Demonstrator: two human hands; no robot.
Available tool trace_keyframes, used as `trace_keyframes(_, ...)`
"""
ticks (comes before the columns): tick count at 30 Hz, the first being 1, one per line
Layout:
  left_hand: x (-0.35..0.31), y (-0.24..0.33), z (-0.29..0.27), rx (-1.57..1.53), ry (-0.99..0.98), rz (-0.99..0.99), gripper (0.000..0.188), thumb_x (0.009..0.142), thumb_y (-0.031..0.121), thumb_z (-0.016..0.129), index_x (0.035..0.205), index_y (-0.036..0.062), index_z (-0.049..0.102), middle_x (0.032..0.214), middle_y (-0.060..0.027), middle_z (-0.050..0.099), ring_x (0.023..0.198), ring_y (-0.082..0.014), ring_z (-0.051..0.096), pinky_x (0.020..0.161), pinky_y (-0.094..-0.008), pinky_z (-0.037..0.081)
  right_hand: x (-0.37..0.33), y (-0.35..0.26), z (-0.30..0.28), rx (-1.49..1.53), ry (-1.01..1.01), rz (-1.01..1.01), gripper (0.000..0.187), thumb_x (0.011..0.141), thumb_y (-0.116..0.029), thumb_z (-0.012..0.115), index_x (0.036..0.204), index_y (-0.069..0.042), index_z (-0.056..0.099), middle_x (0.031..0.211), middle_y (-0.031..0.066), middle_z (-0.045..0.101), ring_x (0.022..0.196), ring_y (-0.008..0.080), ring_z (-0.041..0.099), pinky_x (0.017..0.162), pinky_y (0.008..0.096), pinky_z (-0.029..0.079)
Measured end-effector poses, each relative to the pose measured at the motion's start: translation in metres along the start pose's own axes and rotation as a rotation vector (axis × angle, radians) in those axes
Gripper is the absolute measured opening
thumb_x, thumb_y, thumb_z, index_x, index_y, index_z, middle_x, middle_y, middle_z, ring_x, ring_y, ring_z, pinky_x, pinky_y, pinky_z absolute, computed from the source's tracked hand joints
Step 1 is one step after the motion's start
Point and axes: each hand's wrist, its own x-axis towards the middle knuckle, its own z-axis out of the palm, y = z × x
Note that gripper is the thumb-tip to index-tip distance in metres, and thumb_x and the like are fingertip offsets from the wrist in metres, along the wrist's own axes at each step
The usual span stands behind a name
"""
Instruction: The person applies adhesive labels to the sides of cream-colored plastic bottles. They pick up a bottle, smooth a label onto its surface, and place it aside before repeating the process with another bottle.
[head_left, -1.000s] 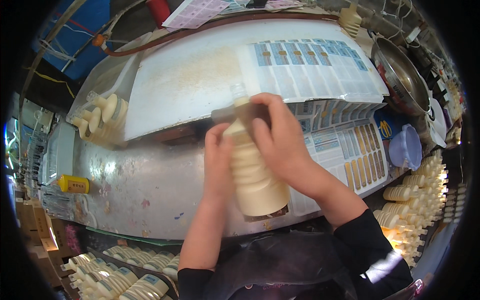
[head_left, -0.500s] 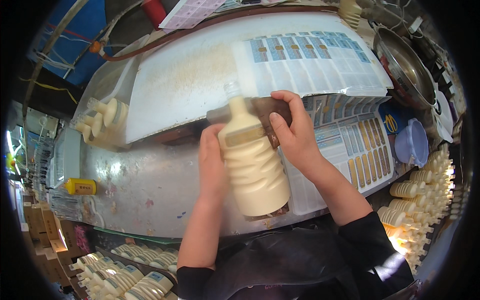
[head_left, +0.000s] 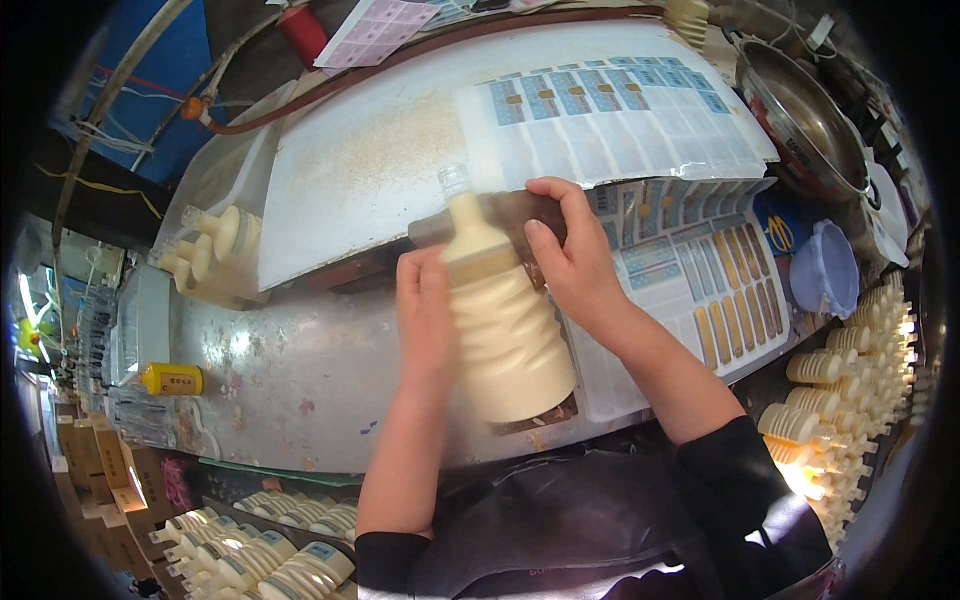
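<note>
A cream bottle [head_left: 510,345] with a clear threaded neck and wavy ridged body lies in front of me, neck away from me. Around its shoulder runs a grey-gold label band [head_left: 478,266]. My left hand [head_left: 427,310] is closed against the bottle's left side, its fingers slightly blurred. On the right of the shoulder is my right hand [head_left: 575,250], thumb and index finger curved over a dark brown support [head_left: 515,215] behind the bottle; its other fingers are hidden. The bottle's base rests over a small brown patch [head_left: 540,418] on the metal table [head_left: 290,370].
Label sheets [head_left: 735,290] lie to the right, more on the white board [head_left: 370,150] behind. Bottles [head_left: 225,235] lie at the left, with a yellow bottle [head_left: 173,380] nearer. A purple basket [head_left: 825,270] and metal pan [head_left: 800,115] stand right; bottles fill racks [head_left: 290,560] below.
The whole view has shifted slightly. My hands remain at the bottle's two sides, and the band on the shoulder appears a little flatter on its right end.
</note>
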Motion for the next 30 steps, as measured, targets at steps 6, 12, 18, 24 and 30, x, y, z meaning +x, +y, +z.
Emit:
trace_keyframes(6, -0.002, 0.013, 0.001, -0.303, -0.002, -0.164, 0.036, 0.113, 0.035, 0.039, 0.128, 0.0055, 0.053, 0.117, -0.0072, 0.063, 0.109, -0.0137, 0.061, 0.095, -0.0318, 0.051, 0.012, -0.004, -0.010, 0.180, -0.039, 0.075, 0.037, 0.097, -0.007, 0.056, 0.133, 0.000, 0.053, 0.124, 0.0145, 0.063, 0.114, 0.0245, 0.061, 0.100, 0.0359, 0.048)
trace_keyframes(12, -0.007, 0.005, 0.005, 0.184, -0.038, 0.053, 0.038, 0.111, 0.037, 0.046, 0.132, 0.0057, 0.045, 0.121, -0.0074, 0.058, 0.108, -0.0142, 0.057, 0.096, -0.0316, 0.048, -0.001, -0.032, 0.005, -0.088, -0.090, -0.092, 0.038, 0.096, -0.007, 0.057, 0.133, -0.001, 0.052, 0.121, 0.0159, 0.063, 0.111, 0.0243, 0.062, 0.097, 0.0364, 0.049)
trace_keyframes(18, -0.005, 0.007, 0.007, 0.065, -0.025, -0.009, 0.031, 0.109, 0.028, 0.044, 0.129, 0.0048, 0.046, 0.120, -0.0100, 0.056, 0.106, -0.0157, 0.054, 0.095, -0.0330, 0.047, -0.010, 0.018, -0.004, 0.061, 0.058, 0.111, 0.036, 0.097, -0.007, 0.056, 0.133, 0.001, 0.051, 0.123, 0.0153, 0.062, 0.112, 0.0245, 0.062, 0.100, 0.0362, 0.048)
trace_keyframes(24, -0.006, 0.001, 0.004, -0.007, -0.026, -0.012, 0.034, 0.114, 0.033, 0.036, 0.131, 0.0051, 0.047, 0.120, -0.0114, 0.060, 0.108, -0.0190, 0.063, 0.094, -0.0349, 0.054, 0.000, 0.003, -0.016, 0.196, -0.019, 0.162, 0.036, 0.097, -0.005, 0.057, 0.133, -0.001, 0.052, 0.122, 0.0098, 0.064, 0.113, 0.0179, 0.061, 0.098, 0.0322, 0.048)
trace_keyframes(30, -0.007, 0.003, 0.006, 0.020, -0.028, 0.017, 0.038, 0.115, 0.035, 0.033, 0.131, 0.0047, 0.049, 0.122, -0.0112, 0.061, 0.110, -0.0187, 0.063, 0.096, -0.0348, 0.053, -0.006, 0.017, -0.007, 0.065, 0.022, 0.093, 0.036, 0.099, -0.007, 0.058, 0.134, -0.002, 0.053, 0.121, 0.0095, 0.063, 0.114, 0.0172, 0.060, 0.099, 0.0319, 0.048)
